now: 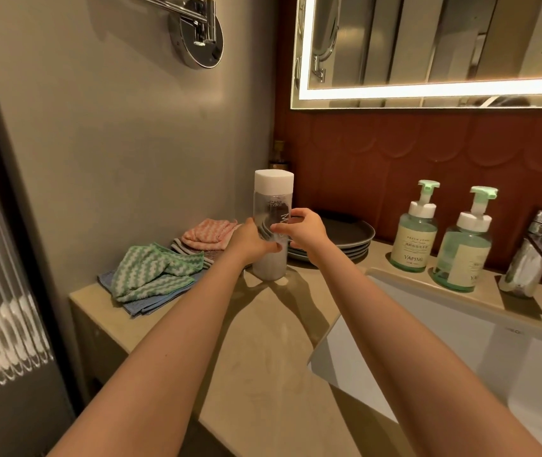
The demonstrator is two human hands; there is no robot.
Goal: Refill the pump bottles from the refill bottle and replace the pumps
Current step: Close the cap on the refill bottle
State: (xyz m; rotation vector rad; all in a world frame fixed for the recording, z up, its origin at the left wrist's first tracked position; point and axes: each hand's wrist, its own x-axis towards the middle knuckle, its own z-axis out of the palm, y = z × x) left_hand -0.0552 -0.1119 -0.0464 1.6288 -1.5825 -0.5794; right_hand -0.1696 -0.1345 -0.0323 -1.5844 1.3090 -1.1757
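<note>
Forearms stretch across the counter (263, 328) toward 12 o'clock, where the refill bottle (271, 196) stands upright. The left hand (253, 242) wraps its lower body, and the right hand (307, 230) curls thumb and fingers round its middle. The job looks barely begun: the white cap (274, 180) is on, and toward 2 o'clock the first pump bottle (413, 239) and second pump bottle (462, 255) both wear their pumps. Tall and clear, the refill bottle holds white liquid low down.

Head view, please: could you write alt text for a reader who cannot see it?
The left hand and right hand hold a capped refill bottle upright on a counter. Two green pump bottles, pumps on, stand right of it behind the sink.
</note>
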